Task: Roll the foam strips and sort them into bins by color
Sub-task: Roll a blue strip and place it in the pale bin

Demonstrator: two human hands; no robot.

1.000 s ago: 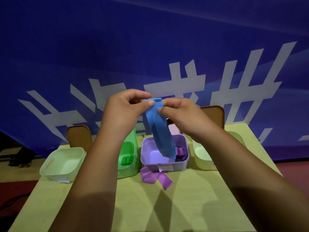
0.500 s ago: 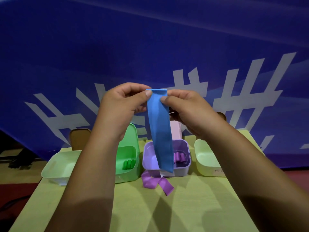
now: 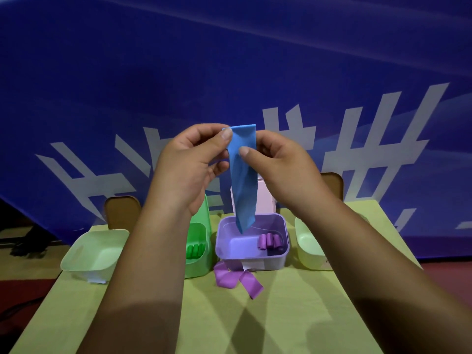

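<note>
Currently both hands are raised above the table, holding a blue foam strip in the air by its top end. The left hand pinches the strip's upper left corner between thumb and fingers. The right hand pinches its right edge slightly lower, thumb on the near face. The strip hangs unrolled, its lower end in front of the purple bin; whether it touches the bin cannot be told.

Four bins stand in a row on the table. A pale green bin is at far left, then a green bin holding green rolls. Next is the purple bin, holding purple rolls at its right side. A pale yellow-green bin at the right is partly hidden by the right forearm. A loose purple strip lies looped on the table just in front of the purple bin. A blue banner with white characters fills the background.
</note>
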